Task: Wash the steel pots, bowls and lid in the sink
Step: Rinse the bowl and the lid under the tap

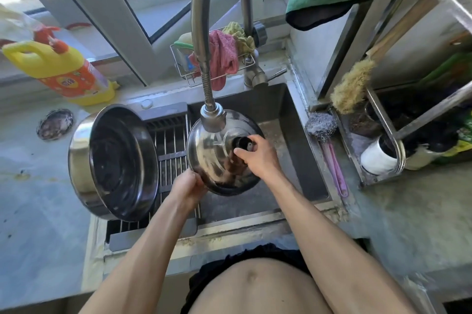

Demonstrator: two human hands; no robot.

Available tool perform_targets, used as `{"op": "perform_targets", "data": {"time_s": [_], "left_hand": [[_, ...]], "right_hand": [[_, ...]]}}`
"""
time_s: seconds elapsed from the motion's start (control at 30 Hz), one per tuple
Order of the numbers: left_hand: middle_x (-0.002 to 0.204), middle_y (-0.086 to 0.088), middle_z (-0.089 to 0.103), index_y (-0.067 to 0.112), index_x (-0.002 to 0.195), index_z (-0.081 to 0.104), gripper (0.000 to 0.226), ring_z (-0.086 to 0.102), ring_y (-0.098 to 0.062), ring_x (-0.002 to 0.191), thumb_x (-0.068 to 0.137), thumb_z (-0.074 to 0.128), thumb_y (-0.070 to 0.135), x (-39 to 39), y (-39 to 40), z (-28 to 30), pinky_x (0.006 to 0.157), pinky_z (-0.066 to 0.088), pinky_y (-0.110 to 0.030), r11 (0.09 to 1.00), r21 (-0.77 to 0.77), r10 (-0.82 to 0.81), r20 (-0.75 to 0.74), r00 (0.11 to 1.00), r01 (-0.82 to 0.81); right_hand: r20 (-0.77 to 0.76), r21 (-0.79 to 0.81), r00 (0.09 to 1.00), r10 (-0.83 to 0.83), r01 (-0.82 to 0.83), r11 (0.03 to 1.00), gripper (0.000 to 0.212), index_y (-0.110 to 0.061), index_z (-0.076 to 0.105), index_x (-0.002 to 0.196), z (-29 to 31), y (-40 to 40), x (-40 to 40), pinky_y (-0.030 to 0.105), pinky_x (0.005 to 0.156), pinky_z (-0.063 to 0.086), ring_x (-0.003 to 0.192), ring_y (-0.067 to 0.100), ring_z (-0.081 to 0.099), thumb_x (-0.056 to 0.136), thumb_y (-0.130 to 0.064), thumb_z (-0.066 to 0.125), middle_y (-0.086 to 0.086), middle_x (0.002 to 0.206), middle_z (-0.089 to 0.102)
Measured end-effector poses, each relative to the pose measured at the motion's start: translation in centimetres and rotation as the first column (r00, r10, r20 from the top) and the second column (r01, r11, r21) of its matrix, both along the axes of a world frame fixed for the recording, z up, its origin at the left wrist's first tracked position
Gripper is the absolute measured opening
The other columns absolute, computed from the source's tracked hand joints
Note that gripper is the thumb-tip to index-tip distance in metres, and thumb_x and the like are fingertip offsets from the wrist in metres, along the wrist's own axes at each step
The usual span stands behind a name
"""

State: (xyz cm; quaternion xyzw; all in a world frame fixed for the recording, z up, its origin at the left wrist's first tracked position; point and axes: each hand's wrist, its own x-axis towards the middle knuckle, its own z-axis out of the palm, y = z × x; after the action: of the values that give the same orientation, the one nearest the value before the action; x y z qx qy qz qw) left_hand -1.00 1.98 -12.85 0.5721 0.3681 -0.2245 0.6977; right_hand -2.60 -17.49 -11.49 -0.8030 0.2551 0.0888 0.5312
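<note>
A round steel lid [213, 152] with a black knob [243, 143] is held tilted over the sink [304, 150], right under the faucet head [212, 119]. My left hand [190, 186] grips the lid's lower left rim. My right hand [258, 155] rests on the lid with thumb and fingers around the knob. A steel pot [115, 163] leans on its side on the drain rack [171, 160] at the sink's left, its dark inside facing the camera.
A yellow detergent bottle [63, 68] lies on the counter at left, near a round shell-like dish [55, 124]. Cloths hang in a wire caddy [219, 60] behind the faucet. A steel scrubber [320, 126], a pink-handled tool [337, 170], a brush [352, 88] and a rack stand at right.
</note>
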Motion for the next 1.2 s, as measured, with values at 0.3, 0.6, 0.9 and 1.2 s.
{"op": "perform_targets", "data": {"time_s": [0.3, 0.6, 0.9, 1.2], "left_hand": [[0.120, -0.024, 0.066, 0.003, 0.111, 0.064, 0.037, 0.064, -0.037, 0.114, 0.096, 0.033, 0.017, 0.9, 2.0, 2.5, 0.108, 0.047, -0.052, 0.972, -0.130, 0.202, 0.057, 0.978, -0.193], [0.133, -0.026, 0.065, -0.004, 0.136, 0.058, 0.056, 0.062, -0.038, 0.125, 0.105, 0.029, 0.031, 0.1, 1.2, 1.3, 0.112, 0.045, -0.051, 0.991, -0.109, 0.082, 0.088, 0.993, -0.072], [0.083, -0.003, 0.060, 0.016, 0.099, 0.063, 0.026, 0.053, -0.017, 0.072, 0.106, 0.045, 0.033, 2.2, -1.0, 1.8, 0.067, 0.042, -0.034, 0.967, 0.084, -0.249, 0.102, 0.963, 0.241], [0.057, 0.005, 0.047, 0.019, 0.071, 0.057, 0.030, 0.039, -0.008, 0.044, 0.099, 0.049, 0.016, 2.9, -2.5, 2.2, 0.044, 0.031, -0.021, 0.961, 0.138, -0.254, 0.104, 0.962, 0.239]], "right_hand": [[0.175, -0.003, 0.978, 0.118, -0.119, 0.993, 0.041, -0.020, 0.067, 0.122, 2.1, 3.1, 1.0, 0.017, 0.087, 0.040, 0.110, 0.015, 0.061, 0.083, -0.027, 0.075, -0.001, 0.118, 0.069], [0.023, -0.013, 1.000, -0.017, 0.017, 1.000, 0.046, -0.018, 0.062, 0.108, 0.6, 2.7, 1.2, 0.031, 0.083, 0.048, 0.098, 0.017, 0.060, 0.082, -0.055, 0.066, -0.003, 0.106, 0.065], [0.053, 0.105, 0.989, -0.136, 0.130, 0.986, 0.017, -0.029, 0.064, 0.093, -1.4, -1.8, -1.9, 0.039, 0.083, 0.057, 0.093, 0.014, 0.064, 0.081, -0.033, 0.075, -0.013, 0.092, 0.065], [0.175, 0.006, 0.984, -0.043, 0.043, 0.999, 0.036, -0.026, 0.067, 0.109, -0.6, -2.3, -2.5, 0.019, 0.086, 0.039, 0.101, 0.016, 0.056, 0.076, -0.017, 0.076, 0.002, 0.107, 0.055]]}}
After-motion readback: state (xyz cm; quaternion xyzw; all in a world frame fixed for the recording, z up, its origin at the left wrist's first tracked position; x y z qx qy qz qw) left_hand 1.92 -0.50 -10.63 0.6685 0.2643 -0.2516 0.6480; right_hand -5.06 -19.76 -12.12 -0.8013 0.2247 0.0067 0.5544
